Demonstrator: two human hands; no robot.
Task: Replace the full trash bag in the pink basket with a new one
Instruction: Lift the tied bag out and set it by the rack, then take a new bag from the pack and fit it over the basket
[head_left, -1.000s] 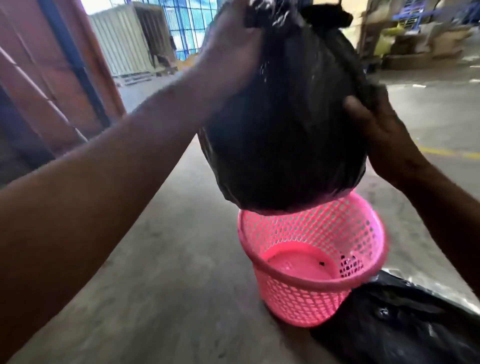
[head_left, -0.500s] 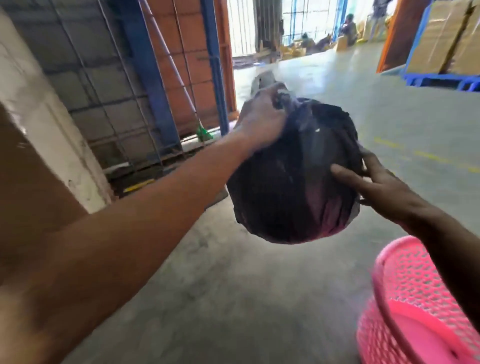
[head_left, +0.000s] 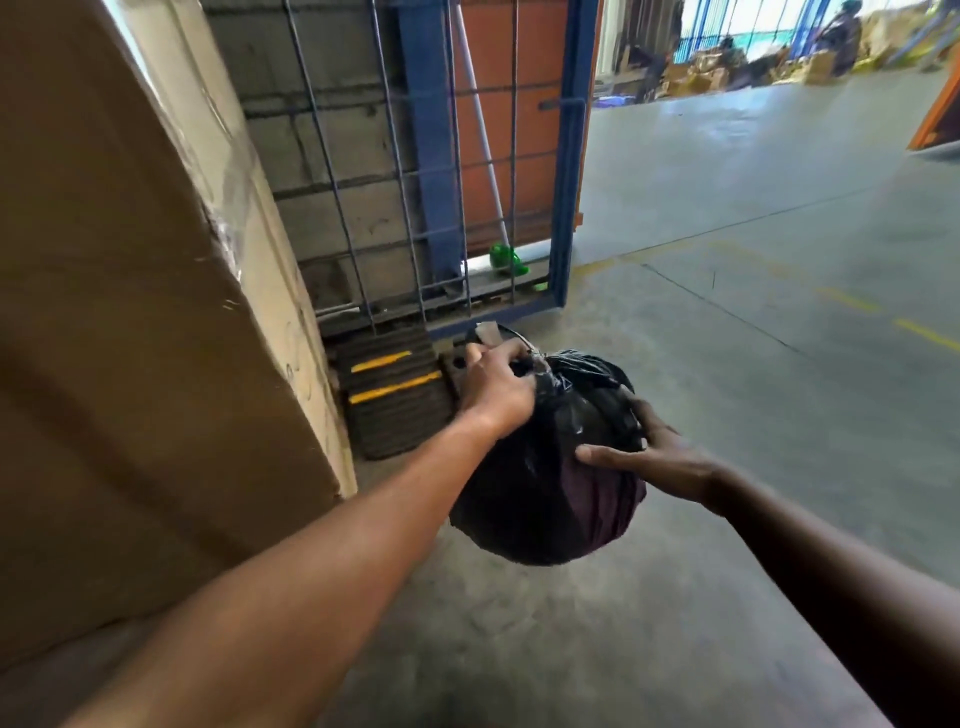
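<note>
— Now that the pink basket has dropped out of my view, where a second ago it sat right under the load, tell me what you make of it.

— You've swung away from it. Where is the full trash bag (head_left: 545, 478) now?

— Hanging in the air in front of me, clear of the floor (head_left: 727, 364) and lower than it hung a moment back. My left hand (head_left: 496, 387) is clenched tight around the gathered neck at the top and takes the weight. My right hand (head_left: 657, 460) is spread open, fingers (head_left: 602, 454) flat against the bag's side, steadying it rather than gripping.

— And what's ahead of you?

— A big cardboard box (head_left: 130, 312) on my left, a wire-mesh gate (head_left: 415, 182) in a blue frame beyond, and a black-and-yellow ramp block (head_left: 389, 395) at its foot. The bag hangs near that corner, touching none of it.

— So the removal is done?

— I'd judge so: the basket is emptied and behind me somewhere. What's left is setting this bag down, probably by that corner, then going back to line the basket with a fresh one.

— Any worry?

— The plastic is stretched thin near the bottom; something purplish shows through. I'd lower it gently.
</note>
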